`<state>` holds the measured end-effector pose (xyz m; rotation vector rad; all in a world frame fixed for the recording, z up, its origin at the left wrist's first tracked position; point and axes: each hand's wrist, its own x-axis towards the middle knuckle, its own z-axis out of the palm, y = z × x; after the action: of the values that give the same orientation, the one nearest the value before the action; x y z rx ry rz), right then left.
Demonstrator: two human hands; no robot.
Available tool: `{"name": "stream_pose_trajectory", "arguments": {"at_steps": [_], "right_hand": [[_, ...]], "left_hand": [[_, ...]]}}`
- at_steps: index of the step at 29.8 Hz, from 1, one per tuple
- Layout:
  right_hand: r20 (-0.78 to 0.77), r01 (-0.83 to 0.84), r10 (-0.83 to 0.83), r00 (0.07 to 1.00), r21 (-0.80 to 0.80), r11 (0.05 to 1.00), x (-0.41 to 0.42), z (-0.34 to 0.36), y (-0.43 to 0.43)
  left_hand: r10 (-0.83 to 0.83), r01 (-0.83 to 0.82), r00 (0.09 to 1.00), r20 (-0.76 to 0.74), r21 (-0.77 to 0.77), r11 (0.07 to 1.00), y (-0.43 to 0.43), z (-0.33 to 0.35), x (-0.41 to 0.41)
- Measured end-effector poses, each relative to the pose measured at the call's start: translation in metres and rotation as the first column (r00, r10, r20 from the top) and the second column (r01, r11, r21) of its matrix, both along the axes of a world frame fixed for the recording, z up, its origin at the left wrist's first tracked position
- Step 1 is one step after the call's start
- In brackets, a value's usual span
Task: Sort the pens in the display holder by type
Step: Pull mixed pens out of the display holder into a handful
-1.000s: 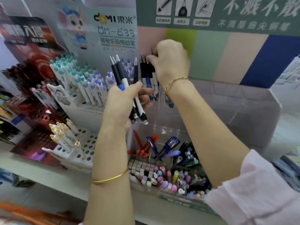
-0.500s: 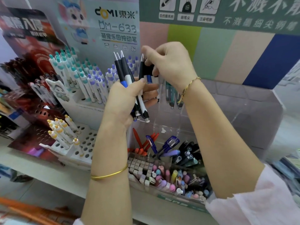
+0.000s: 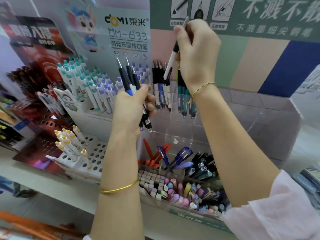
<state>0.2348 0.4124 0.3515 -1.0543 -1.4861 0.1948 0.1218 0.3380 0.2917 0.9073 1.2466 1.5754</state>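
Note:
My left hand (image 3: 131,110) grips a bundle of black-and-white pens (image 3: 129,78), tips pointing up, in front of the clear acrylic display holder (image 3: 259,108). My right hand (image 3: 197,54) is raised above the holder's back row and pinches one black-and-white pen (image 3: 170,64), held tilted. Below it, black-and-white pens (image 3: 160,87) and teal pens (image 3: 183,99) stand in the back compartments. Lower compartments hold red pens (image 3: 152,155), blue and purple pens (image 3: 180,156) and dark pens (image 3: 200,165).
A white tiered rack (image 3: 97,153) on the left holds teal-capped pens (image 3: 76,78), purple-capped pens (image 3: 105,89) and yellow-capped pens (image 3: 69,142). Front bins hold pastel pens (image 3: 183,193). A green sign (image 3: 259,16) hangs behind. The holder's right part is bare acrylic.
My right hand has lifted a single pen up out of the back row, well above the holder. My left hand keeps its bundle in about the same place.

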Motion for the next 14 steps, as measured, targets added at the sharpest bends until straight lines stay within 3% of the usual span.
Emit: {"name": "stream_pose_trajectory", "arguments": {"at_steps": [2,4,14], "right_hand": [[0.228,0.044,-0.026,0.973,-0.075,0.996,-0.005,-0.005,0.003],[0.34,0.042,0.022,0.94,-0.178,0.983,-0.01,-0.011,0.006],[0.418,0.049,0.115,0.901,-0.361,0.931,-0.029,-0.023,0.005]], "left_hand": [[-0.028,0.028,0.999,-0.023,-0.001,1.0,-0.001,0.0,0.001],[-0.051,0.05,0.999,-0.019,-0.015,0.999,0.0,-0.001,0.002],[-0.059,0.062,0.995,0.08,-0.036,0.997,-0.001,-0.002,-0.001]]}}
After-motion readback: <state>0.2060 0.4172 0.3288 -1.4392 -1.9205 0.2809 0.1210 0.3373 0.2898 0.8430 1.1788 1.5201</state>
